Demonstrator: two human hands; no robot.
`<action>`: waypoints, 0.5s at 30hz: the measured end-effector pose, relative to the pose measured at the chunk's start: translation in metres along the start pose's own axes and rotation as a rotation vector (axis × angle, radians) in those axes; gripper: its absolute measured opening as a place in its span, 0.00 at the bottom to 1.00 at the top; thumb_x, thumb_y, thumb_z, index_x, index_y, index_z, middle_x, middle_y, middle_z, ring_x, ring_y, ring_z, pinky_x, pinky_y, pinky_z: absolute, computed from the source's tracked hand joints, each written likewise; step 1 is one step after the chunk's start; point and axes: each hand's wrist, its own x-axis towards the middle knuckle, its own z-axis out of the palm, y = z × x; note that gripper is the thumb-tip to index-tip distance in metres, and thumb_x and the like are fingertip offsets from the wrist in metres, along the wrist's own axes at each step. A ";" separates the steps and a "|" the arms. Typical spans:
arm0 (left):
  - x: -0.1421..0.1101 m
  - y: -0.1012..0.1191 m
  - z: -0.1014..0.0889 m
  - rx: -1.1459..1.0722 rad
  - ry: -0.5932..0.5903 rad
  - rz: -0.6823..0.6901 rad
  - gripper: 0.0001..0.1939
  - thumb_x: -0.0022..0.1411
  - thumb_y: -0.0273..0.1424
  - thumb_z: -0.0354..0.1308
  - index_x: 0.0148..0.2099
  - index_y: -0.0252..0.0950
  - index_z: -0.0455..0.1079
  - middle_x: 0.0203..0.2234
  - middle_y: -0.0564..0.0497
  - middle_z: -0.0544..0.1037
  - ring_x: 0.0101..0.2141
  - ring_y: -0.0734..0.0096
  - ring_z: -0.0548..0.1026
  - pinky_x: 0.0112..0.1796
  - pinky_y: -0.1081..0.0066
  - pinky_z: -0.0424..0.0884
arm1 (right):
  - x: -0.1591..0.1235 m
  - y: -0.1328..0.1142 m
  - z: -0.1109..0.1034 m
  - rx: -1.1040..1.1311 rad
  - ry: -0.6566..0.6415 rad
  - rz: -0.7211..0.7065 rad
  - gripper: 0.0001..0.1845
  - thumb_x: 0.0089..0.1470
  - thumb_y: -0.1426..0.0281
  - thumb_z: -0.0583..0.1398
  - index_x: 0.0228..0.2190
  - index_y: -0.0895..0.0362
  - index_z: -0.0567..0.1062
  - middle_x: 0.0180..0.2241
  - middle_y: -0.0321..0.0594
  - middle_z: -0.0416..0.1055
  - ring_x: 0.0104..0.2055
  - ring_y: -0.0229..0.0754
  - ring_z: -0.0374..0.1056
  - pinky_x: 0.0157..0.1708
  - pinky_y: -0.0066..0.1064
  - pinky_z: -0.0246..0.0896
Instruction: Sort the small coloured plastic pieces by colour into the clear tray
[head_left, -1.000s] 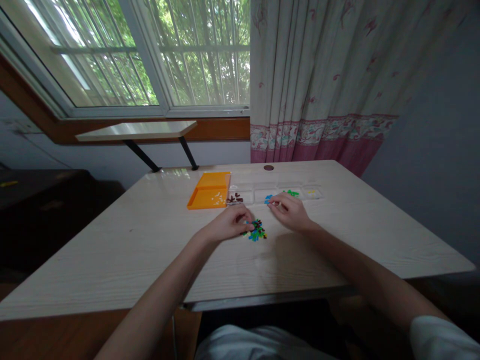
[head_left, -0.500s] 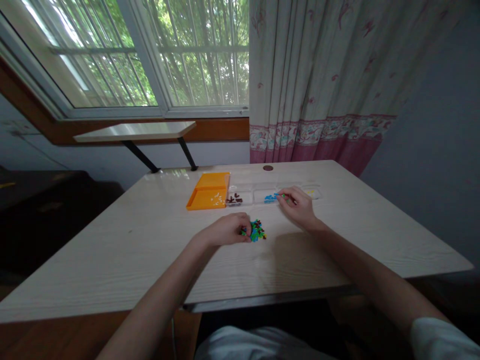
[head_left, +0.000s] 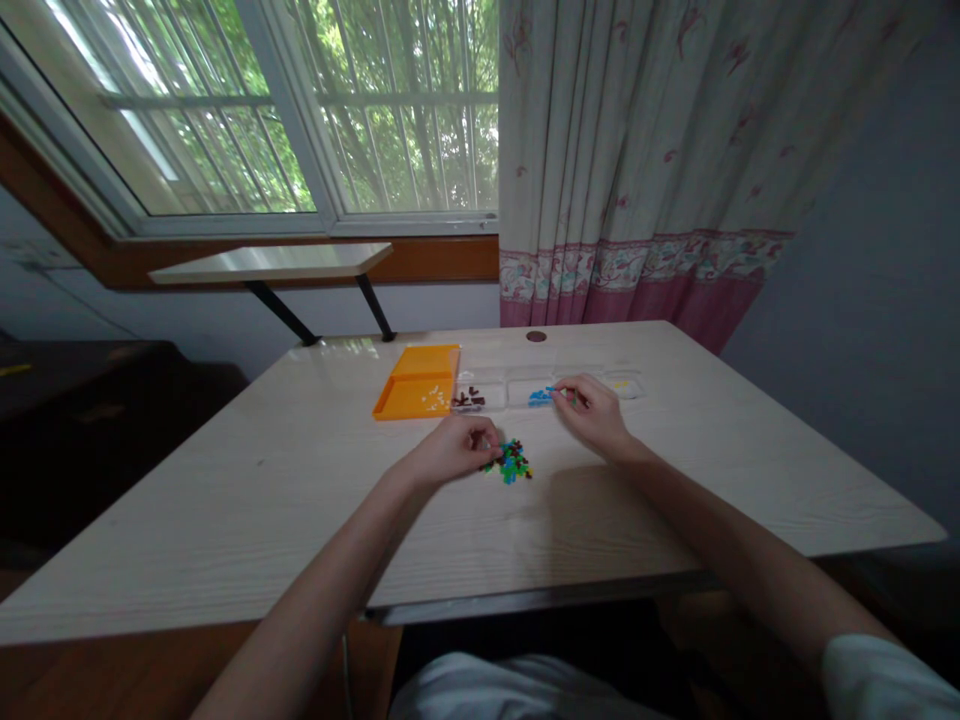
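Note:
A mixed pile of small green, blue, brown and yellow plastic pieces (head_left: 514,462) lies on the table in front of me. At its left edge, my left hand (head_left: 456,447) has thumb and forefinger pinched together; anything between them is too small to make out. My right hand (head_left: 592,412) is over the clear compartments, its fingertips closed on a small blue piece beside several blue pieces (head_left: 538,398). Left of these, brown pieces (head_left: 469,398) sit in another clear compartment (head_left: 493,396). Some green pieces show partly behind my right fingers. Yellow pieces (head_left: 622,385) lie in the compartment farthest right.
An open orange case (head_left: 416,361) with white pieces (head_left: 434,398) in it adjoins the clear compartments on the left. A raised shelf (head_left: 277,262) on black legs stands at the table's back left. A round brown disc (head_left: 536,337) is near the back edge.
My left hand has lifted slightly up and away from the pile's left edge, fingers pinched. My right hand has shifted a little to the left by the blue pieces.

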 end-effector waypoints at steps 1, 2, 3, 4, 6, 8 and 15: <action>0.001 -0.002 0.000 -0.001 0.057 -0.015 0.06 0.52 0.30 0.55 0.27 0.32 0.68 0.17 0.56 0.67 0.19 0.81 0.61 0.20 0.80 0.55 | 0.000 0.002 0.002 -0.010 -0.012 0.014 0.07 0.53 0.67 0.56 0.30 0.56 0.73 0.25 0.37 0.68 0.27 0.37 0.63 0.28 0.27 0.59; 0.002 -0.004 0.001 0.001 0.108 -0.030 0.06 0.52 0.30 0.55 0.26 0.32 0.67 0.17 0.56 0.68 0.19 0.81 0.62 0.20 0.80 0.55 | 0.000 0.005 0.004 -0.023 -0.019 0.033 0.07 0.52 0.67 0.56 0.30 0.56 0.73 0.25 0.37 0.68 0.27 0.37 0.63 0.28 0.27 0.59; 0.003 -0.006 0.002 0.006 0.148 -0.045 0.06 0.51 0.29 0.55 0.25 0.32 0.65 0.17 0.56 0.68 0.19 0.81 0.62 0.20 0.80 0.55 | 0.000 0.007 0.005 -0.041 -0.023 0.055 0.07 0.52 0.67 0.56 0.29 0.56 0.73 0.25 0.37 0.68 0.27 0.37 0.63 0.29 0.28 0.59; 0.004 -0.008 0.002 0.010 0.179 -0.059 0.06 0.51 0.29 0.55 0.24 0.32 0.64 0.16 0.56 0.67 0.19 0.81 0.62 0.20 0.80 0.55 | 0.000 0.010 0.007 -0.063 -0.025 0.080 0.07 0.51 0.67 0.57 0.28 0.56 0.73 0.24 0.37 0.68 0.27 0.38 0.63 0.29 0.28 0.58; 0.005 -0.010 0.003 0.010 0.203 -0.072 0.07 0.50 0.29 0.56 0.24 0.32 0.64 0.17 0.56 0.67 0.20 0.81 0.63 0.20 0.81 0.56 | 0.000 0.017 0.011 -0.117 -0.031 0.128 0.07 0.50 0.67 0.57 0.27 0.56 0.73 0.23 0.36 0.67 0.26 0.38 0.63 0.28 0.28 0.57; 0.006 -0.011 0.004 -0.008 0.204 -0.070 0.06 0.50 0.29 0.56 0.25 0.32 0.65 0.18 0.56 0.67 0.20 0.81 0.64 0.20 0.81 0.57 | 0.000 0.023 0.014 -0.174 -0.048 0.167 0.07 0.49 0.66 0.57 0.26 0.55 0.74 0.22 0.35 0.67 0.25 0.38 0.63 0.27 0.28 0.56; 0.009 -0.009 0.005 -0.076 0.204 -0.039 0.06 0.49 0.30 0.59 0.28 0.31 0.69 0.20 0.54 0.70 0.23 0.79 0.66 0.24 0.80 0.61 | 0.003 0.031 0.017 -0.199 -0.129 0.184 0.08 0.51 0.66 0.57 0.30 0.55 0.75 0.27 0.38 0.71 0.30 0.40 0.66 0.29 0.29 0.58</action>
